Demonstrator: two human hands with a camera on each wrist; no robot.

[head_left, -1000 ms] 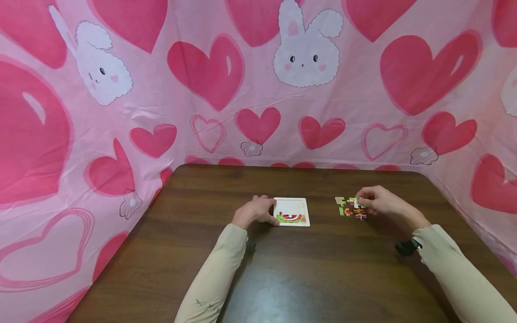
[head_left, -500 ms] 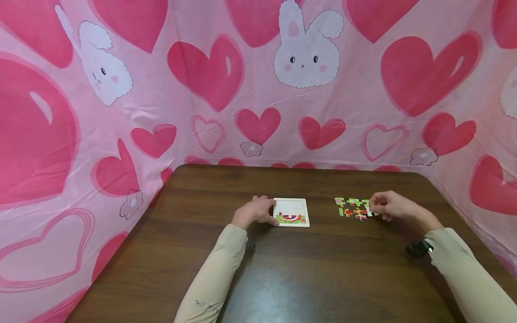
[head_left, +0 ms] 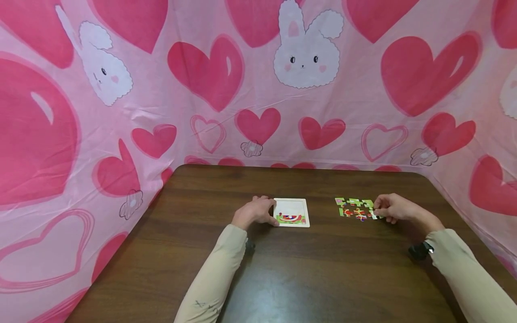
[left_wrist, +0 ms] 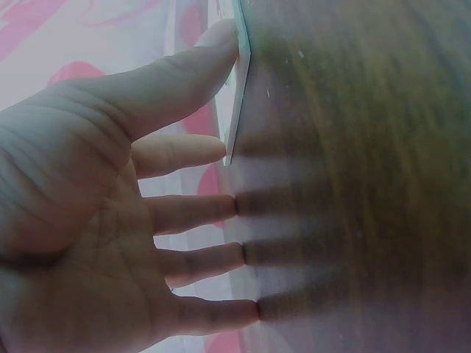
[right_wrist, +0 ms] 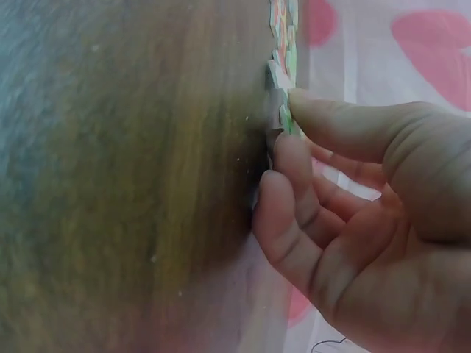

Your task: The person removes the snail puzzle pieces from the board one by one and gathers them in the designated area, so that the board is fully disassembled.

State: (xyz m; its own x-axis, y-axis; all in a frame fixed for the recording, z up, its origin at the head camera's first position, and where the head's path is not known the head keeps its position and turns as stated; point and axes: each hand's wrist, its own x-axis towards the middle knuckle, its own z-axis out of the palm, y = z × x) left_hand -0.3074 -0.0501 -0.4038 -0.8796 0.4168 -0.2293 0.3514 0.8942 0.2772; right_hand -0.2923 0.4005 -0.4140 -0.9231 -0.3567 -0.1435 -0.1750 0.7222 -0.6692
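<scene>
In the head view a white-framed puzzle board (head_left: 291,207) lies flat, with a red, white and green picture along its near side. My left hand (head_left: 254,211) touches the board's left side with thumb and index finger; in the left wrist view the straight fingers of the left hand (left_wrist: 158,184) reach down to the table. To the right, my right hand (head_left: 397,209) pinches a puzzle piece (right_wrist: 285,118) between thumb and index finger at the right end of a group of pieces (head_left: 354,202). The fingers partly hide that piece.
The brown wooden table (head_left: 315,273) carries the board and the pieces, with a strip of bare wood between them. A pink cloth (head_left: 258,98) with hearts and rabbits hangs behind the table and along its sides.
My right hand has moved right along the pieces, uncovering several of them, and the right-hand pieces now lie further right. My left hand and the board have stayed in place.
</scene>
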